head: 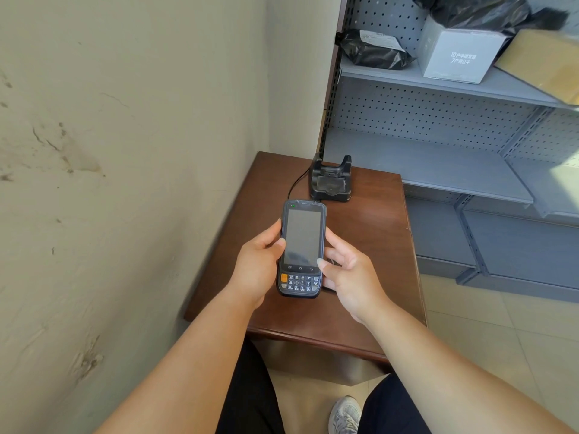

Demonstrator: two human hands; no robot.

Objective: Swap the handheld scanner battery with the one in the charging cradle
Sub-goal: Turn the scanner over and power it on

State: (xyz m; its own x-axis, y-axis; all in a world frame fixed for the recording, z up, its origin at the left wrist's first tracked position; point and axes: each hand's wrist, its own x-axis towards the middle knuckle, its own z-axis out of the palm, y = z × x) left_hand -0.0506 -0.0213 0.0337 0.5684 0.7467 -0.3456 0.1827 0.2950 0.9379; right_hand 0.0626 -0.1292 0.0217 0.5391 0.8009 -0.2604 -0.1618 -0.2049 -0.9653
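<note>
Scanner gripped btwn left hand & right hand, screen up.

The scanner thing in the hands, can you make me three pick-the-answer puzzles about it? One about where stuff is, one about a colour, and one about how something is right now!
1. Where does the charging cradle stand?
A. on the brown table
B. on a grey shelf
C. on the floor

2. What colour is the big key at the keypad's left edge on the scanner?
A. blue
B. orange
C. white

3. How is the scanner held?
A. lying flat on the table, untouched
C. docked in the cradle
B. in both hands, screen facing up

Answers:
1. A, the cradle sits at the table's far edge with its cable trailing off to the left.
2. B, one orange key shows beside the dark keys.
3. B, the left hand grips its left side and the right hand has its fingers at the right side, while the cradle's slot holds no scanner.
</note>
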